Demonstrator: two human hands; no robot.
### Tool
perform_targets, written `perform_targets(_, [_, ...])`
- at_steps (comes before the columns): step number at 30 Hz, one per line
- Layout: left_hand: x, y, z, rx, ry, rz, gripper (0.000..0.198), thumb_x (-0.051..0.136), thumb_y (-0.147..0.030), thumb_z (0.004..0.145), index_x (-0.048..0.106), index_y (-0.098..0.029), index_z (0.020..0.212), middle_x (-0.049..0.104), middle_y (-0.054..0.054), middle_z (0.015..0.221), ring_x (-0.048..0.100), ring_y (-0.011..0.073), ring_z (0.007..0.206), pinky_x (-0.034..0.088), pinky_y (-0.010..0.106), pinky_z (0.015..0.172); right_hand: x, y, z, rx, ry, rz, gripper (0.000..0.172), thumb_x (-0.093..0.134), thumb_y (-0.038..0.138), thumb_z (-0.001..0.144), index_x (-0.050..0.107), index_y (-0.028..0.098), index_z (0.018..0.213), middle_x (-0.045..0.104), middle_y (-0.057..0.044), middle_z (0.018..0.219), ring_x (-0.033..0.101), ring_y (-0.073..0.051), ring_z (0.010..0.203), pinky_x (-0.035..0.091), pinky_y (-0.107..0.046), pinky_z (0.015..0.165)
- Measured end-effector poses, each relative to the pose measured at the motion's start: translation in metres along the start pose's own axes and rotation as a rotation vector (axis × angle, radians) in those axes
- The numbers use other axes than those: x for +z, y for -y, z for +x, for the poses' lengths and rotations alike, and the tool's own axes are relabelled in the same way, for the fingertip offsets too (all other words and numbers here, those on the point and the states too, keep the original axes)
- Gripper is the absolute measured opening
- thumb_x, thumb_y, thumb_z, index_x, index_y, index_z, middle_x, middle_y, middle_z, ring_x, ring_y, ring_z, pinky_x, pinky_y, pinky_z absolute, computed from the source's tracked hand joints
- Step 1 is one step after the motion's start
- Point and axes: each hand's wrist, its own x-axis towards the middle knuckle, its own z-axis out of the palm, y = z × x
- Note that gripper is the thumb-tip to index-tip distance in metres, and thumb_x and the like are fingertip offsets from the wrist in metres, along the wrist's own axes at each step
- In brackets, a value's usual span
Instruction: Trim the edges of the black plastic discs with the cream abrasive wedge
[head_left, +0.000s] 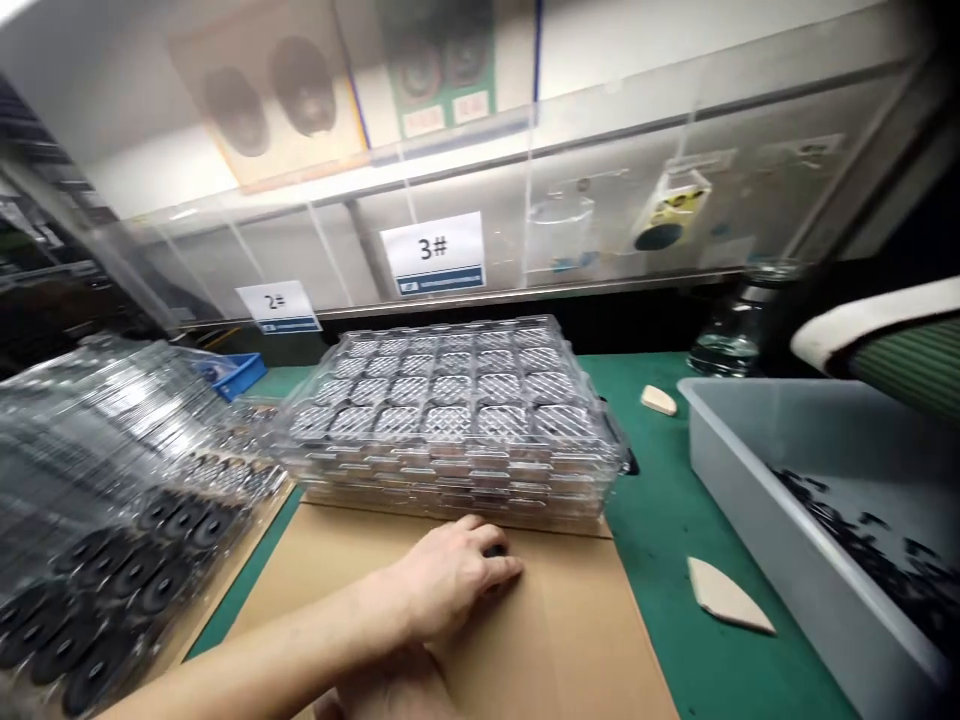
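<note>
My left hand [457, 572] reaches in from the lower left, over a brown cardboard sheet [555, 620]. Its thumb and fingers close around a small black part [494, 551], mostly hidden by the fingers. Just beyond the fingertips stands a stack of clear plastic trays [450, 420] with square pockets, resting on the cardboard. Below my left forearm, at the bottom edge, part of my right hand [394, 688] shows; its fingers are mostly hidden and blurred.
Left are more clear trays [135, 400] and a tray of black round parts [135, 570]. On the green mat [660, 500] to the right lie two beige pieces [724, 597] [658, 401]. A grey bin [787, 560] holds small black parts. A glass flask [727, 335] stands behind.
</note>
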Motion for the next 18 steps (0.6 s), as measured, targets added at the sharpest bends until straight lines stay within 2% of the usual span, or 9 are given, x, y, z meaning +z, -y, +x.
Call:
perform_targets(3, [0.001, 0.002, -0.01, -0.041, -0.013, 0.054, 0.045, 0.055, -0.024, 0.091, 0.059, -0.024, 0.136, 0.062, 0.012, 0.114, 0.059, 0.0275, 0.096, 0.056, 0.039, 0.08, 0.014, -0.008, -0.001, 0.01, 0.001, -0.044, 0.046, 0.068, 0.04, 0.085, 0.065, 0.023, 0.127, 0.07, -0.013, 0.12, 0.066, -0.038, 0.107, 0.057, -0.047, 0.09])
perform_targets(5, [0.0, 0.002, -0.025, -0.11, -0.098, 0.042, 0.048, 0.056, -0.022, 0.088, 0.059, -0.023, 0.136, 0.06, 0.013, 0.114, 0.057, 0.0281, 0.097, 0.057, 0.04, 0.078, 0.016, -0.013, -0.004, 0.009, 0.008, -0.072, 0.052, 0.066, 0.039, 0.081, 0.063, 0.024, 0.131, 0.07, -0.013, 0.124, 0.064, -0.043, 0.112, 0.054, -0.051, 0.095])
perform_targets(7, [-0.003, 0.002, -0.052, -0.197, -0.272, -0.064, 0.054, 0.055, -0.016, 0.086, 0.057, -0.023, 0.14, 0.056, 0.013, 0.121, 0.056, 0.0275, 0.106, 0.057, 0.04, 0.087, 0.011, -0.014, -0.006, -0.032, -0.014, -0.085, 0.054, 0.063, 0.037, 0.079, 0.064, 0.023, 0.131, 0.069, -0.014, 0.126, 0.061, -0.045, 0.116, 0.051, -0.056, 0.099])
perform_targets(8, [-0.005, 0.001, -0.069, -0.249, -0.389, -0.151, 0.056, 0.055, -0.015, 0.086, 0.056, -0.024, 0.141, 0.054, 0.013, 0.125, 0.056, 0.0266, 0.111, 0.056, 0.04, 0.094, 0.005, -0.012, -0.006, -0.067, -0.027, -0.064, 0.049, 0.061, 0.035, 0.079, 0.065, 0.023, 0.127, 0.07, -0.014, 0.122, 0.063, -0.044, 0.112, 0.052, -0.055, 0.097])
perform_targets(10, [-0.007, -0.001, -0.112, -0.405, -0.623, -0.366, 0.051, 0.055, -0.017, 0.09, 0.057, -0.027, 0.14, 0.052, 0.012, 0.128, 0.056, 0.0238, 0.116, 0.054, 0.038, 0.101, -0.009, -0.008, -0.004, -0.132, -0.05, 0.047, 0.036, 0.054, 0.031, 0.084, 0.067, 0.023, 0.117, 0.073, -0.012, 0.107, 0.069, -0.033, 0.094, 0.056, -0.044, 0.086])
perform_targets(12, [-0.001, -0.007, -0.162, -0.625, -0.8, -0.614, 0.038, 0.057, -0.027, 0.094, 0.062, -0.031, 0.132, 0.054, 0.009, 0.126, 0.061, 0.0215, 0.11, 0.056, 0.035, 0.096, -0.022, -0.004, -0.001, -0.162, -0.072, 0.188, 0.026, 0.049, 0.028, 0.093, 0.065, 0.023, 0.113, 0.07, -0.007, 0.094, 0.067, -0.022, 0.078, 0.054, -0.031, 0.074])
perform_targets(14, [0.017, -0.019, -0.212, -0.83, -0.928, -0.904, 0.029, 0.062, -0.041, 0.094, 0.068, -0.032, 0.121, 0.059, 0.008, 0.119, 0.064, 0.0222, 0.104, 0.059, 0.034, 0.086, -0.031, -0.004, 0.001, -0.16, -0.13, 0.292, 0.02, 0.046, 0.029, 0.101, 0.063, 0.024, 0.11, 0.066, -0.004, 0.089, 0.064, -0.018, 0.075, 0.05, -0.027, 0.071])
perform_targets(16, [0.045, -0.038, -0.254, -0.983, -1.073, -1.271, 0.031, 0.064, -0.052, 0.091, 0.072, -0.029, 0.111, 0.065, 0.008, 0.111, 0.066, 0.0253, 0.101, 0.059, 0.038, 0.084, -0.034, -0.006, 0.002, -0.144, -0.191, 0.355, 0.02, 0.045, 0.031, 0.104, 0.063, 0.024, 0.103, 0.061, -0.004, 0.086, 0.061, -0.017, 0.077, 0.049, -0.027, 0.071])
perform_targets(18, [0.078, -0.063, -0.285, -1.084, -1.17, -1.684, 0.037, 0.067, -0.057, 0.086, 0.074, -0.025, 0.104, 0.069, 0.009, 0.099, 0.067, 0.0275, 0.092, 0.059, 0.043, 0.083, -0.035, -0.009, 0.002, -0.115, -0.208, 0.373, 0.022, 0.044, 0.031, 0.106, 0.063, 0.023, 0.099, 0.058, -0.004, 0.085, 0.059, -0.018, 0.078, 0.049, -0.028, 0.072])
